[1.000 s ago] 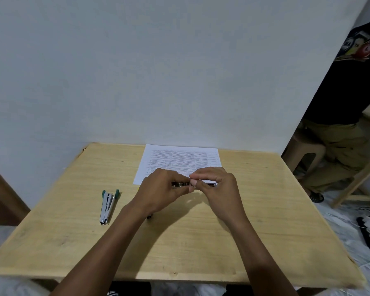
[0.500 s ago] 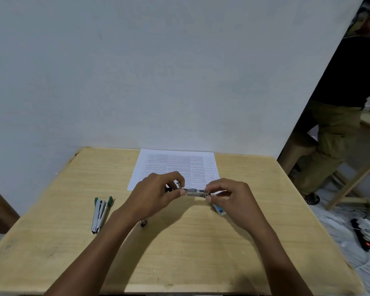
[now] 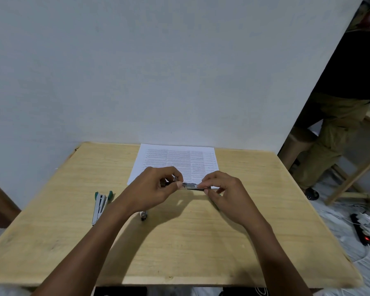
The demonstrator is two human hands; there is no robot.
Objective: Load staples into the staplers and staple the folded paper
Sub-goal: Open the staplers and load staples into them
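**Person, own body, head view: two limbs**

- Left forearm (image 3: 90, 242): uncovered along its whole visible length, from the lower frame edge to the wrist. Lean, with smooth contours.
- Right forearm (image 3: 271, 253): likewise uncovered up to the wrist, of the same build.
- Left hand (image 3: 152, 189): bare. Fingers (image 3: 169, 170) slender, knuckles ridged. Thumbnail (image 3: 179, 184) cut short and rounded.
- Right hand (image 3: 226, 195): bare. Fingers slender, tendon lines visible across the back.
- Clothing: a dark patch (image 3: 120, 291) shows under the near edge of the bench (image 3: 179, 253), between the forearms. Too little shows to tell whether it is a garment.
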